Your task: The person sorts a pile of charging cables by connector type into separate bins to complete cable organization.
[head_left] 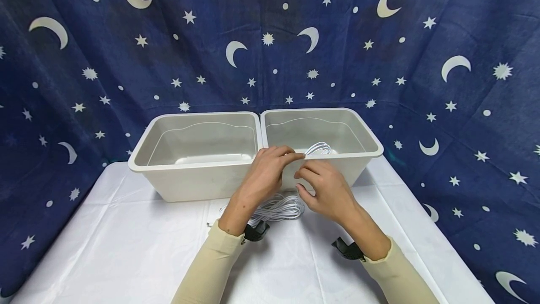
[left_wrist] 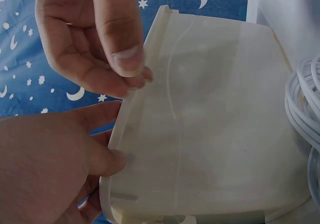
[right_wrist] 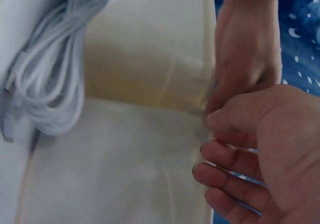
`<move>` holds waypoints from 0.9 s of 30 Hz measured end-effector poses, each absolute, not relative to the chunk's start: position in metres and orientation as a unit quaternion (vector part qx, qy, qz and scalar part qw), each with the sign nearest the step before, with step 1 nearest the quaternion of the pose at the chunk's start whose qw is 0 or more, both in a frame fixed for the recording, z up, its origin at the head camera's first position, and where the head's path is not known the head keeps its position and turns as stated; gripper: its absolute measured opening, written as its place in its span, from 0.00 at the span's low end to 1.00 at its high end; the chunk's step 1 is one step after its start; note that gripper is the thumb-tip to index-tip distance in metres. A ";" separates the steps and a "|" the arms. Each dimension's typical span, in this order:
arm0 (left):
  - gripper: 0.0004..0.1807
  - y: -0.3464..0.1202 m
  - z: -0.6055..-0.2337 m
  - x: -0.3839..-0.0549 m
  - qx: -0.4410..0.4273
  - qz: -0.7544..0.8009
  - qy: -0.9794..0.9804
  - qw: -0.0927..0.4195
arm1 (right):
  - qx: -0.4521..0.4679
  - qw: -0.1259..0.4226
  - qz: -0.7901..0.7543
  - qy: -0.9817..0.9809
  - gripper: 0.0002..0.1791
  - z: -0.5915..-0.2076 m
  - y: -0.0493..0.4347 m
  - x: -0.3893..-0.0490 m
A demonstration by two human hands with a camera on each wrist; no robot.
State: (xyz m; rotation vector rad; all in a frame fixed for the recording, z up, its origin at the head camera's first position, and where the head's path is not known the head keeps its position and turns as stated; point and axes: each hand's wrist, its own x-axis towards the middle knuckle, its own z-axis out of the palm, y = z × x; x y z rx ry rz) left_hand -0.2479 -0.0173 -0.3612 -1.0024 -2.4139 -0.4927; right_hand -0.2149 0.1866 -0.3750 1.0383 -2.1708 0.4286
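My left hand (head_left: pixel 270 172) reaches over the front rim of the right-hand plastic bin (head_left: pixel 358 156). Its index finger stretches rightward, overlapping the rim, beside a coil of white cable (head_left: pixel 319 148) inside that bin. In the left wrist view this hand (left_wrist: pixel 55 159) has fingers behind the rim and its thumb in front. Just outside the same bin's front wall, my right hand (head_left: pixel 325 189) hovers with loosely bent fingers and holds nothing. Below the left hand, bundled white cables (head_left: pixel 278 208) lie on the table, also seen as looped white cable (right_wrist: pixel 55 84) with connectors in the right wrist view.
A second light grey bin (head_left: pixel 202 165) stands directly left of the first, sides close together. Both rest on a table with a white cloth (head_left: pixel 105 247). A blue curtain (head_left: pixel 270 88) with moons and stars hangs behind and at both sides.
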 end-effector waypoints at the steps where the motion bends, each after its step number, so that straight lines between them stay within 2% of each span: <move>1: 0.42 -0.017 -0.361 -0.248 -0.366 -0.180 -0.881 0.240 | 0.402 0.339 0.161 -0.835 0.07 -0.377 0.186 -0.214; 7: 0.44 -0.017 -0.361 -0.248 -0.365 -0.173 -0.883 0.238 | 0.420 0.320 0.142 -0.837 0.09 -0.388 0.177 -0.211; 20: 0.42 -0.016 -0.361 -0.247 -0.372 -0.151 -0.887 0.229 | 0.448 0.266 0.075 -0.850 0.17 -0.413 0.155 -0.207; 27: 0.43 -0.015 -0.360 -0.246 -0.360 -0.138 -0.893 0.232 | 0.456 0.255 0.027 -0.852 0.18 -0.422 0.145 -0.205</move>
